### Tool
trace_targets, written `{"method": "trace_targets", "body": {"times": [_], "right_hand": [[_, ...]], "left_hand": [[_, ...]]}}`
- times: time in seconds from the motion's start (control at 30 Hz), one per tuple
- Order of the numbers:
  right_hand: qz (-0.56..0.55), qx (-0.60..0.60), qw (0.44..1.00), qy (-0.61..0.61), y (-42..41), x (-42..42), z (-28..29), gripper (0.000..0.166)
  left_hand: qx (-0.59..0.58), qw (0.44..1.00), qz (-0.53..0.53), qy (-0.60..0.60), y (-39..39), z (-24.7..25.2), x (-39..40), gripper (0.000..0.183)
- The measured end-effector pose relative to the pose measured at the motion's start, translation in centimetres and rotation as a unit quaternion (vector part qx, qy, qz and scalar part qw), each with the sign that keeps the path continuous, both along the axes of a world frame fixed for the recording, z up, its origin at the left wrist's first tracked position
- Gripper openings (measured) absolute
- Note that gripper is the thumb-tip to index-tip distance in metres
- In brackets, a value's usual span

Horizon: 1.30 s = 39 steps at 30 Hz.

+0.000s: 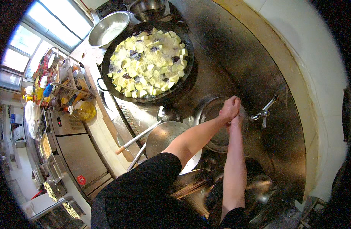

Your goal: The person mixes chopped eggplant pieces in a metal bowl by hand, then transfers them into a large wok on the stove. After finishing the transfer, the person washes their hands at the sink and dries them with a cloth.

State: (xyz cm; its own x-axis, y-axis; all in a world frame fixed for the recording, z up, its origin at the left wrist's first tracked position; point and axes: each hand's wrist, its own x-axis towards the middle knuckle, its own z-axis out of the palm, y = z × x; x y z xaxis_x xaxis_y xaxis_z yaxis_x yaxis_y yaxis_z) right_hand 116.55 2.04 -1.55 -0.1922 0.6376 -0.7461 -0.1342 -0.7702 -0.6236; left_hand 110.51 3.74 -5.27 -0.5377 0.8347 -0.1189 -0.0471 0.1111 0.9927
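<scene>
Both hands are pressed together close to the wall tap [261,114], over a round metal basin [202,114]. My left hand [231,107] lies across my right hand [236,118], its fingers curled over it. Most of the right hand's fingers are hidden, and no object shows between the palms. A blurred, pale patch by the tap's spout looks like running water. Under my left forearm, a perforated metal strainer [161,137] rests beside the basin, its wooden-ended handle pointing left.
A large black wok [105,64] of bubbling oil holds pale, purple-skinned vegetable chunks [149,67], likely eggplant. Behind it stands a steel bowl [109,30]. A bamboo brush [189,189] lies near my body. Leftward are an oil jug [86,110] and a steel refrigerated counter [81,157].
</scene>
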Motion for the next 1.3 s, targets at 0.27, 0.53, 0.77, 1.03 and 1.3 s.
{"method": "trace_targets", "body": {"times": [0.27, 0.53, 0.77, 1.03, 1.3], "right_hand": [[0.007, 0.194, 0.920, -0.341, 4.7, 4.2, -5.7, 0.057], [-0.038, 0.273, 0.940, -0.199, 1.0, 10.1, 2.0, 0.021], [0.250, 0.404, 0.669, -0.572, -1.6, 8.3, 12.6, 0.026], [0.124, 0.237, 0.946, -0.183, 0.6, 5.6, -0.3, 0.025], [-0.051, 0.087, 0.986, 0.134, 3.1, 4.3, -2.8, 0.040]], "left_hand": [[-0.194, 0.978, -0.050, -0.056, -0.8, -1.7, 1.2, 0.015], [-0.093, 0.924, -0.294, 0.226, 1.5, 0.4, 4.1, 0.018], [-0.166, 0.861, -0.348, 0.332, -1.6, 5.7, 1.8, 0.028], [-0.111, 0.912, -0.222, 0.327, -7.7, 0.9, -2.6, 0.016], [-0.160, 0.946, -0.199, 0.202, -15.3, 2.9, -6.0, 0.026]]}}
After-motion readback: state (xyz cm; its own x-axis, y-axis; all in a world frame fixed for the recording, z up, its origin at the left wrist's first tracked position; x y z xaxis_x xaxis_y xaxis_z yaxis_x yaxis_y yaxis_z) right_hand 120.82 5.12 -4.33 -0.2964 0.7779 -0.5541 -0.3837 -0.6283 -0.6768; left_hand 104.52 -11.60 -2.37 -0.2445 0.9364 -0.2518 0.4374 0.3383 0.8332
